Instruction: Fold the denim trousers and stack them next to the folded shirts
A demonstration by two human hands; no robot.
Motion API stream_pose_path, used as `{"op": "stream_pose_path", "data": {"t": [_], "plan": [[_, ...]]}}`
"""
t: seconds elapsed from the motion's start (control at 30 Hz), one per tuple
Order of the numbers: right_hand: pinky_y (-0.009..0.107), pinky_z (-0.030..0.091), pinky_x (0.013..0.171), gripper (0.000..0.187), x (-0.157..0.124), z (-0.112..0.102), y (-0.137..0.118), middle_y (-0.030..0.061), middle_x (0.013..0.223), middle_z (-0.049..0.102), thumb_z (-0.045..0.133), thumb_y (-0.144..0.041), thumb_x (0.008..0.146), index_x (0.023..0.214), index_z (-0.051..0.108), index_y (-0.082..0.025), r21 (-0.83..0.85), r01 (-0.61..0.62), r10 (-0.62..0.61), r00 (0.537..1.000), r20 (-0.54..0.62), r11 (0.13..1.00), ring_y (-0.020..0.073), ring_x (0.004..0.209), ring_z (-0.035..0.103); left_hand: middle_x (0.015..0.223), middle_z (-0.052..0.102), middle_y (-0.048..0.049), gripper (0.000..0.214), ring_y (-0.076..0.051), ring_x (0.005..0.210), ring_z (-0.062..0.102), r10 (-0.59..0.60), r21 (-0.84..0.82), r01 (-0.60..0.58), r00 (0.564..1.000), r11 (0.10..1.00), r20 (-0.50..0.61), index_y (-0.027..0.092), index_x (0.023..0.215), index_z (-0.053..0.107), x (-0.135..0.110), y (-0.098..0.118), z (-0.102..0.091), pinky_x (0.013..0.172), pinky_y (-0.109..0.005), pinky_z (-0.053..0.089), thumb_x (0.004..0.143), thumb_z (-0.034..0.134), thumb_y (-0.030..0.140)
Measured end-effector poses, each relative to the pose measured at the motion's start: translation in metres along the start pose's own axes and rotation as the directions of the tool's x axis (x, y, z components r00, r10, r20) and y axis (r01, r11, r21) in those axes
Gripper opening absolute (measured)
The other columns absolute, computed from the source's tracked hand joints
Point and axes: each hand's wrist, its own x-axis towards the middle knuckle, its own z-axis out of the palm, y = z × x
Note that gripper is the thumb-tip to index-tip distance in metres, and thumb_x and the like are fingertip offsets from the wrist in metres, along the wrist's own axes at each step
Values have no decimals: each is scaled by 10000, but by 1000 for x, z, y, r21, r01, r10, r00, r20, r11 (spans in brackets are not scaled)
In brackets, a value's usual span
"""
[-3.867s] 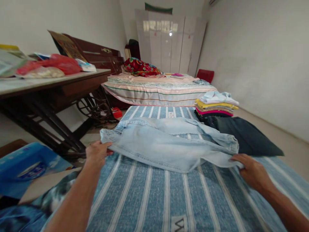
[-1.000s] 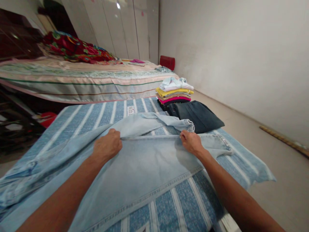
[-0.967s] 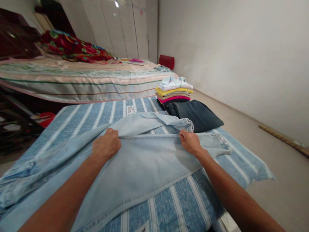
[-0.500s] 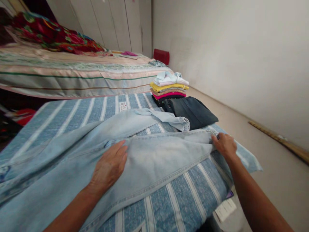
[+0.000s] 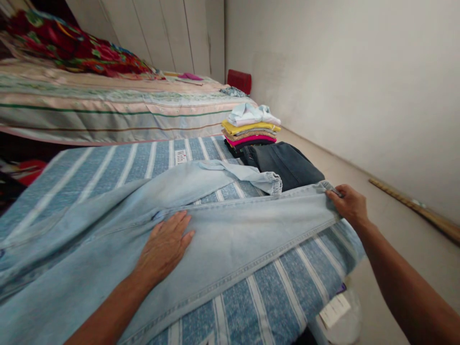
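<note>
Plain pale walls close off the right side of the room, and a blue-and-white striped mattress fills the foreground. A light denim garment lies spread across it. Its left part runs out of the bottom-left corner of the view, so its full shape cannot be made out. One cuffed sleeve lies folded across the far side.

The left hand rests palm down on the middle of the denim, with the fingers straight and slightly apart. The right hand is at the garment's right end, at the mattress edge, curled closed and pinching the corner of the cloth. Its fingertips are mostly hidden behind the fabric.

Just beyond the sleeve lies a dark folded garment, and a stack of folded clothes sits against its far side. Farther back is a bed, cut off by the left edge, with a red floral cloth heaped on it. A white tag hangs below the mattress corner, its print too small to read. A wooden stick lies along the foot of the wall and runs out of frame.
</note>
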Motion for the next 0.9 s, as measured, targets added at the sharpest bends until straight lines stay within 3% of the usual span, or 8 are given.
{"op": "stream_pose_path", "data": {"t": [0.17,0.27,0.4,0.53,0.67,0.77,0.9], "plan": [[296,381,619,442,0,22,-7,132,874,679,372,-511,887,1063,585,-165,-267,54,4,977,214,962,249,791,629,1429,406,-130,537,-297,1318,358,8,33,-8,1000,999,0,155,1315,487,-5,4,2,1034,-498,306,877,326,421],[315,392,629,484,-7,25,-10,158,964,671,352,-531,893,1137,556,-165,-277,76,-5,968,249,958,271,835,633,1442,385,-130,552,-322,1336,320,19,32,-19,1000,999,15,184,1334,474,-8,5,2,1036,-533,281,868,369,461],[331,412,662,589,-2,17,-4,151,990,669,397,-611,840,1214,540,-179,-225,-76,134,957,256,971,294,908,620,1458,360,-125,554,-331,1346,297,24,39,-26,999,999,38,216,1348,460,-9,7,-1,1039,-544,265,868,384,484],[323,407,634,638,20,16,-1,147,884,683,392,-690,790,979,683,-154,-133,-154,192,918,348,979,289,850,620,1467,343,-131,555,-333,1350,289,16,51,-20,997,999,69,221,1356,448,-10,10,-5,1044,-545,253,870,392,484],[278,379,539,562,36,21,-5,95,669,663,480,-663,758,714,699,-147,-92,-150,175,897,406,984,218,641,607,1468,341,-127,545,-333,1350,289,65,17,-66,998,998,26,226,1351,452,-19,17,-1,1042,-564,248,874,391,484],[250,371,523,467,38,20,-8,61,643,653,530,-580,774,737,694,-144,-76,-127,146,912,384,989,187,613,596,1484,321,-91,541,-308,1357,280,176,-16,-176,984,984,-1,252,1366,425,-29,26,3,1065,-548,219,881,385,488],[288,407,646,474,28,16,-12,130,932,674,395,-523,885,1061,629,-150,-165,-105,138,970,200,981,247,850,613,1499,290,-69,545,-310,1362,264,261,-43,-259,964,965,55,283,1370,415,-36,33,-3,1076,-536,196,869,422,495]]}}
